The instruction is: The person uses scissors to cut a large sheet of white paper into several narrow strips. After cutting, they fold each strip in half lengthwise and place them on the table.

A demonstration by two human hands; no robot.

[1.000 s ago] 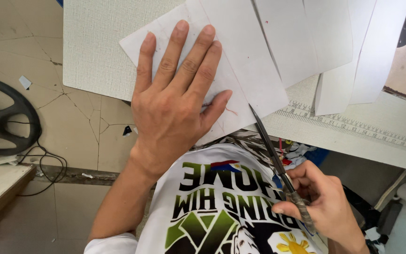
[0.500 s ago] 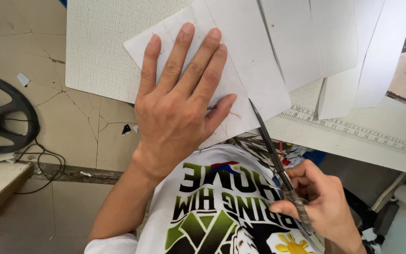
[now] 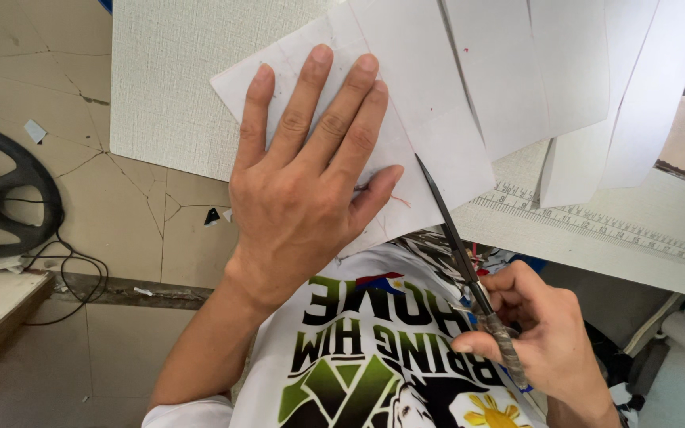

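My left hand [image 3: 307, 170] lies flat, fingers spread, on a white paper sheet [image 3: 418, 107] that hangs over the near edge of a white textured table [image 3: 168, 87]. My right hand [image 3: 545, 337] grips the handles of dark long-bladed scissors [image 3: 457, 242]. The blade tips reach the sheet's near edge just right of my left thumb, beside a thin red drawn line. Whether the blades are apart is hard to tell.
More white paper sheets [image 3: 588, 71] overlap at the upper right. A ruler strip [image 3: 596, 226] runs along the table's near edge. A black round fan [image 3: 5, 190] with a cable stands on the cracked tile floor at left. My white printed T-shirt [image 3: 366, 349] fills the bottom.
The scissors' tips have slid slightly forward into the sheet's edge. My left hand has stayed pressed on the paper, shifting only a little.
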